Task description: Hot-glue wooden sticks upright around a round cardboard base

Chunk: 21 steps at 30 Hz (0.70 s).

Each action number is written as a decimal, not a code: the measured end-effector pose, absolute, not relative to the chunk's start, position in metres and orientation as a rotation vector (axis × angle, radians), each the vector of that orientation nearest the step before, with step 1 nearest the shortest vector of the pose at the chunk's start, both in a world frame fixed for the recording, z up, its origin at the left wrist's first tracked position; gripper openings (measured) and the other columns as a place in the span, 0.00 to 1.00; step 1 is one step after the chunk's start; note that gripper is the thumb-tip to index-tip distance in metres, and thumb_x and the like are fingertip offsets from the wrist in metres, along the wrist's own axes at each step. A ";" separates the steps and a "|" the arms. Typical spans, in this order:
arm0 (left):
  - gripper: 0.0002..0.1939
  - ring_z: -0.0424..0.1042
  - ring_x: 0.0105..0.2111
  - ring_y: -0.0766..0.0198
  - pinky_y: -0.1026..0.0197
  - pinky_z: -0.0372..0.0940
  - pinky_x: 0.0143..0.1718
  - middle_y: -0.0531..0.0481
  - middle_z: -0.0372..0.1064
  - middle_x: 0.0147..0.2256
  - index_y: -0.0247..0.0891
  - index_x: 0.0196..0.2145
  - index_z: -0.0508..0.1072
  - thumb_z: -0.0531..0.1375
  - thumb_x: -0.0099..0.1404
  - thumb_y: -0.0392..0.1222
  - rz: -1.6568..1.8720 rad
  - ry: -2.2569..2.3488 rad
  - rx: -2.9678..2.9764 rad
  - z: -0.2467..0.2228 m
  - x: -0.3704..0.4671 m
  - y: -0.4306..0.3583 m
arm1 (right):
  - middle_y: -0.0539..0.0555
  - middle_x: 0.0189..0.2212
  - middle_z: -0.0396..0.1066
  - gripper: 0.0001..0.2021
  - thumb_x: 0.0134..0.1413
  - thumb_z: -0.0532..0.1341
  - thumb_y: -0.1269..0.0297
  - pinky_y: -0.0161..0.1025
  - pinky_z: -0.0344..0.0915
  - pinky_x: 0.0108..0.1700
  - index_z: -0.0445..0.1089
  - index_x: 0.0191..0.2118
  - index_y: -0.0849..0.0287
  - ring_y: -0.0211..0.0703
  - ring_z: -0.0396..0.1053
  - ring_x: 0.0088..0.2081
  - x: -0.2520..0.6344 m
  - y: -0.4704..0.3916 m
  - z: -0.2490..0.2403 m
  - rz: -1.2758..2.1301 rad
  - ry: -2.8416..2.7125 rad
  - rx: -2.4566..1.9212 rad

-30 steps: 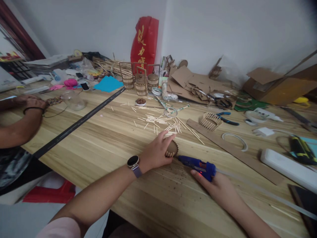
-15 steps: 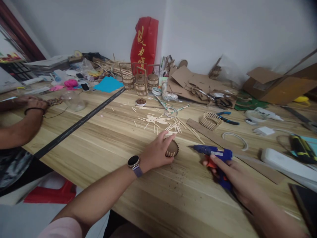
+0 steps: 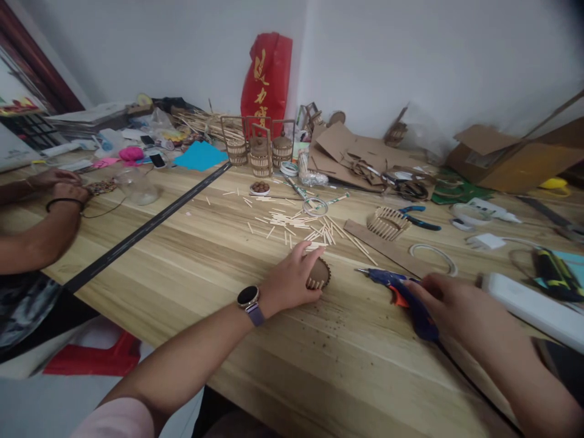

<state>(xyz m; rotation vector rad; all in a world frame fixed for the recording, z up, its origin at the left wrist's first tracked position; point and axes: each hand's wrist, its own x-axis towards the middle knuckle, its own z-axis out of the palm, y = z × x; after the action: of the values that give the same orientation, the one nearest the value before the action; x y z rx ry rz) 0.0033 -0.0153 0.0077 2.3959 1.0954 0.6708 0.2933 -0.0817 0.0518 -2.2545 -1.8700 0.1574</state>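
A tall, glossy red bag [image 3: 279,70], upper centre of the frame, bears vertical gold Chinese characters [image 3: 261,95]; the middle reads "力".

From here it looks like a small craft workshop: a wooden table [image 3: 219,243] strewn with cut sticks [image 3: 285,220], a blue glue gun [image 3: 401,289] at right of centre, pliers [image 3: 422,220] just beyond, cardboard sheets [image 3: 349,149] heaped against the back wall, and little stick-sided baskets [image 3: 261,159] at upper centre, below a red bag [image 3: 266,79].
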 end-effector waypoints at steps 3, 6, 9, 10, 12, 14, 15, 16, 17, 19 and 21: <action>0.44 0.56 0.63 0.44 0.44 0.61 0.59 0.35 0.45 0.65 0.41 0.64 0.53 0.67 0.53 0.39 0.651 1.109 2.400 0.008 0.004 -0.015 | 0.57 0.26 0.76 0.13 0.54 0.56 0.54 0.42 0.62 0.29 0.72 0.28 0.53 0.49 0.72 0.27 0.267 -0.061 0.057 0.214 -2.107 -1.998; 0.44 0.56 0.63 0.44 0.46 0.61 0.59 0.34 0.46 0.65 0.37 0.64 0.54 0.67 0.53 0.39 0.629 1.117 2.412 0.010 0.004 -0.015 | 0.57 0.33 0.77 0.12 0.58 0.53 0.62 0.40 0.64 0.35 0.75 0.35 0.55 0.48 0.73 0.34 0.241 -0.027 0.058 0.202 -2.345 -1.735; 0.44 0.57 0.63 0.44 0.45 0.61 0.59 0.34 0.46 0.65 0.38 0.64 0.54 0.67 0.53 0.39 0.628 1.116 2.419 0.010 0.004 -0.015 | 0.58 0.39 0.78 0.13 0.57 0.54 0.69 0.40 0.65 0.43 0.76 0.40 0.57 0.48 0.73 0.41 0.219 0.009 0.054 0.221 -2.445 -1.597; 0.44 0.57 0.62 0.44 0.45 0.61 0.59 0.34 0.46 0.65 0.38 0.64 0.54 0.67 0.52 0.39 0.630 1.114 2.419 0.011 0.004 -0.015 | 0.58 0.41 0.78 0.13 0.57 0.55 0.70 0.40 0.65 0.45 0.76 0.41 0.58 0.48 0.73 0.43 0.213 0.020 0.052 0.234 -2.474 -1.561; 0.45 0.57 0.62 0.43 0.45 0.62 0.58 0.34 0.46 0.65 0.38 0.64 0.53 0.67 0.52 0.39 0.636 1.106 2.417 0.011 0.004 -0.015 | 0.58 0.44 0.77 0.14 0.57 0.55 0.72 0.38 0.64 0.47 0.76 0.44 0.59 0.46 0.72 0.45 0.202 0.037 0.048 0.263 -2.534 -1.498; 0.45 0.57 0.62 0.44 0.45 0.62 0.58 0.35 0.46 0.65 0.40 0.64 0.52 0.67 0.52 0.39 0.647 1.094 2.416 0.011 0.003 -0.015 | 0.58 0.45 0.77 0.15 0.57 0.56 0.73 0.36 0.63 0.48 0.76 0.46 0.59 0.45 0.72 0.46 0.194 0.048 0.043 0.286 -2.586 -1.455; 0.45 0.57 0.63 0.44 0.45 0.62 0.58 0.36 0.47 0.65 0.41 0.64 0.52 0.67 0.53 0.39 0.653 1.084 2.418 0.011 0.003 -0.015 | 0.58 0.44 0.77 0.15 0.57 0.56 0.73 0.36 0.63 0.47 0.76 0.46 0.59 0.44 0.72 0.46 0.192 0.051 0.041 0.291 -2.605 -1.447; 0.45 0.56 0.63 0.44 0.45 0.61 0.59 0.36 0.47 0.64 0.41 0.64 0.52 0.67 0.53 0.39 0.660 1.076 2.418 0.011 0.003 -0.014 | 0.58 0.43 0.77 0.14 0.57 0.57 0.72 0.35 0.63 0.46 0.76 0.45 0.59 0.44 0.72 0.45 0.190 0.053 0.039 0.292 -2.622 -1.448; 0.44 0.56 0.63 0.45 0.45 0.61 0.60 0.36 0.47 0.64 0.41 0.64 0.52 0.67 0.53 0.39 0.664 1.068 2.418 0.012 0.003 -0.014 | 0.58 0.42 0.77 0.12 0.57 0.57 0.71 0.35 0.63 0.45 0.76 0.43 0.60 0.44 0.72 0.43 0.189 0.053 0.039 0.287 -2.634 -1.460; 0.43 0.55 0.63 0.44 0.45 0.60 0.60 0.35 0.47 0.64 0.40 0.64 0.53 0.67 0.53 0.39 0.671 1.057 2.413 0.011 0.003 -0.014 | 0.58 0.39 0.77 0.10 0.57 0.57 0.70 0.35 0.63 0.42 0.77 0.39 0.60 0.44 0.72 0.40 0.190 0.051 0.039 0.269 -2.650 -1.511; 0.43 0.55 0.64 0.44 0.45 0.59 0.61 0.35 0.47 0.64 0.39 0.63 0.54 0.67 0.53 0.39 0.670 1.054 2.413 0.011 0.003 -0.013 | 0.58 0.35 0.77 0.09 0.57 0.58 0.69 0.35 0.61 0.38 0.76 0.35 0.60 0.44 0.72 0.38 0.191 0.046 0.041 0.245 -2.660 -1.586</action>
<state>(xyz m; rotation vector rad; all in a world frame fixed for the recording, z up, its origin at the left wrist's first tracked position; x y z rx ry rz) 0.0028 -0.0134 0.0106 2.4126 1.0537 0.6702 0.1909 0.0464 0.0411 -1.5865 -2.6605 0.2454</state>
